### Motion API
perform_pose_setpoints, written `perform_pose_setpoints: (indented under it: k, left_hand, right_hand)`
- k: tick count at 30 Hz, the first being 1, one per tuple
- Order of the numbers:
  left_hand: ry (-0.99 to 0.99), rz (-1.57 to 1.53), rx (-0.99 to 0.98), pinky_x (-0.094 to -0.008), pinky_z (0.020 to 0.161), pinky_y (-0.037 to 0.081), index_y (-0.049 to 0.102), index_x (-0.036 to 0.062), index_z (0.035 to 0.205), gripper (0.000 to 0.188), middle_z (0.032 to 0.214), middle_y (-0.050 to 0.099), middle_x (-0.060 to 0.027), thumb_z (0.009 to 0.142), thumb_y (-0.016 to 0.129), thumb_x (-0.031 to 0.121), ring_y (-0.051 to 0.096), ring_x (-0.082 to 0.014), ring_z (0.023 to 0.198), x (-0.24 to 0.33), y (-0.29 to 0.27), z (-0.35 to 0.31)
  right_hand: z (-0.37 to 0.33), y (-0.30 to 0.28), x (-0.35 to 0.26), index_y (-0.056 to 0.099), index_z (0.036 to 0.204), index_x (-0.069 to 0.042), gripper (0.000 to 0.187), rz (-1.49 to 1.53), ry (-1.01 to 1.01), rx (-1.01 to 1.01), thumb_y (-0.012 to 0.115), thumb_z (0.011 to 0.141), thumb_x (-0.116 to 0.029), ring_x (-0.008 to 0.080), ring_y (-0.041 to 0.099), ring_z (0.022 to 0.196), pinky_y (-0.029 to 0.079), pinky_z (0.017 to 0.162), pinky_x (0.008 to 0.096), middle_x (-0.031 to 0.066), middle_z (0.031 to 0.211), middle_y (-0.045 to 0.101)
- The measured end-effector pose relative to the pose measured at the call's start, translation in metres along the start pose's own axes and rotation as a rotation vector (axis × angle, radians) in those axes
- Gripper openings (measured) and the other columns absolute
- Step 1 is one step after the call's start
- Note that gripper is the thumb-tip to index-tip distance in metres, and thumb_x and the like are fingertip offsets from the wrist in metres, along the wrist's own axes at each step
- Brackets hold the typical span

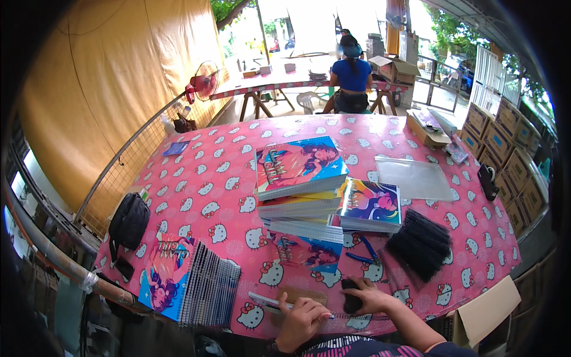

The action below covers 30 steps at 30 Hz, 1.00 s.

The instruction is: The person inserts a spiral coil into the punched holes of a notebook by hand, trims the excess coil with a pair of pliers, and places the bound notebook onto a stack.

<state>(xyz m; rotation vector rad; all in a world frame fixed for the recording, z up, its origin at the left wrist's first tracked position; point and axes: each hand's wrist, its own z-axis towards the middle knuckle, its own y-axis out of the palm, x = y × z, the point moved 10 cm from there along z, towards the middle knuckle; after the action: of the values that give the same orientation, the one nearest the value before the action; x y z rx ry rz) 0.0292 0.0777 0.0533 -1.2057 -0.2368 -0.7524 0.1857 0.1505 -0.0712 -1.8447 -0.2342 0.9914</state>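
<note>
My left hand (304, 321) is closed on a thin stack of pages (264, 301), seen edge-on as a pale strip near the table's front edge. Its fingers hide much of that stack. Under my right hand (372, 297) is a black rounded object (351, 302) of a kind I cannot make out; the fingers curl over it. A thin dark spiral coil (366, 317) runs rightward from the pages, below the right hand. Behind the left hand lies a brown wooden block (312, 295). Blue-handled pliers (363, 257) rest beyond the right hand.
Tall piles of spiral notebooks (300, 166) and a shorter notebook pile (372, 205) stand mid-table. More notebooks (205, 285) lean at left. Black coils (419, 244) are bundled at right, near clear plastic sheets (413, 178). A black bag (129, 220) sits left. A person (352, 77) works beyond.
</note>
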Motion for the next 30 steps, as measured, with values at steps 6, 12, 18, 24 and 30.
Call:
perform_pose_setpoints:
  k: [6, 12, 18, 24, 30]
  left_hand:
    - [-0.036, 0.036, -0.06, -0.0576, 0.106, 0.003, 0.067, 0.0207, 0.103, 0.026, 0.1, 0.063, 0.0075, 0.084, 0.066, 0.038, 0.055, -0.0149, 0.104, -0.008, 0.006, -0.004]
    - [-0.259, 0.131, 0.24, -0.0608, 0.108, 0.003, 0.065, 0.0188, 0.104, 0.048, 0.115, 0.059, 0.0, 0.063, 0.08, 0.039, 0.047, -0.0268, 0.121, -0.03, -0.043, -0.016]
    - [-0.214, 0.192, 0.189, -0.0618, 0.111, 0.005, 0.062, 0.0155, 0.088, 0.041, 0.101, 0.061, 0.0001, 0.055, 0.083, 0.025, 0.051, -0.0251, 0.114, -0.043, -0.033, -0.027]
    - [-0.239, 0.162, 0.185, -0.0609, 0.112, 0.004, 0.059, 0.0153, 0.085, 0.039, 0.093, 0.059, -0.0001, 0.055, 0.083, 0.025, 0.053, -0.0238, 0.108, -0.044, -0.034, -0.023]
    - [-0.243, 0.166, 0.201, -0.0602, 0.112, 0.005, 0.058, 0.0155, 0.084, 0.039, 0.092, 0.059, -0.0009, 0.054, 0.083, 0.024, 0.053, -0.0245, 0.107, -0.047, -0.036, -0.022]
  right_hand:
    - [0.009, -0.015, -0.002, 0.058, 0.128, -0.021, 0.071, 0.1, -0.056, 0.034, 0.082, 0.062, -0.028, 0.0414, 0.04, 0.125, 0.035, 0.106, 0.0471, 0.0205, 0.139, 0.039]
    - [0.008, -0.045, -0.039, 0.063, 0.116, 0.003, 0.083, 1.143, -0.084, -0.052, 0.068, 0.071, -0.066, 0.0278, 0.054, 0.111, 0.04, 0.1, 0.0411, 0.0183, 0.129, 0.048]
    - [0.022, -0.044, -0.063, 0.071, 0.107, -0.008, 0.046, 0.665, -0.129, -0.013, 0.074, 0.077, -0.043, 0.0297, 0.054, 0.113, 0.038, 0.1, 0.038, 0.0189, 0.121, 0.057]
    - [0.023, -0.057, -0.086, 0.073, 0.1, -0.005, 0.047, 0.923, -0.254, -0.086, 0.074, 0.076, -0.045, 0.0309, 0.056, 0.11, 0.041, 0.095, 0.0419, 0.019, 0.117, 0.059]
    - [0.018, -0.082, -0.132, 0.073, 0.099, -0.006, 0.045, 0.998, -0.566, -0.141, 0.077, 0.074, -0.043, 0.0328, 0.054, 0.112, 0.048, 0.088, 0.0428, 0.0186, 0.114, 0.059]
